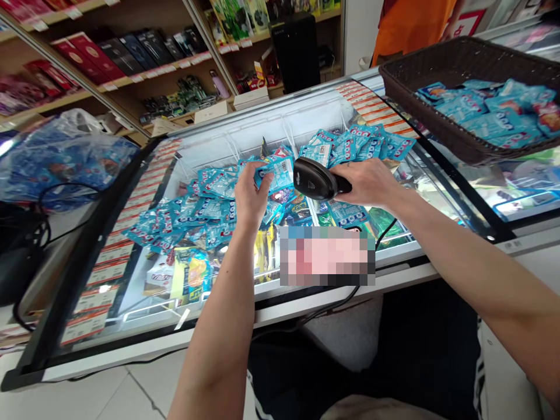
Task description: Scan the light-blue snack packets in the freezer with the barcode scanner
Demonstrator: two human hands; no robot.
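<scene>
While the left hand (250, 195) pinches a blue packet (279, 175) between thumb and fingers, the right hand (366, 182) is wrapped around a black handheld scanner (315, 179). The scanner's head sits just beside the packet's right edge, its printed code facing up; whether the two touch, I cannot tell. Beneath them, similar packets lie in a loose left pile (210, 201) and a right pile (361, 143) on the glass-topped freezer (406, 279). Farther right, a dark woven basket (422, 114) holds more packets. A clear plastic bag (74, 157) stands at the far left, near stocked shelves (157, 67), and a person in orange (413, 26) is beyond the basket.
</scene>
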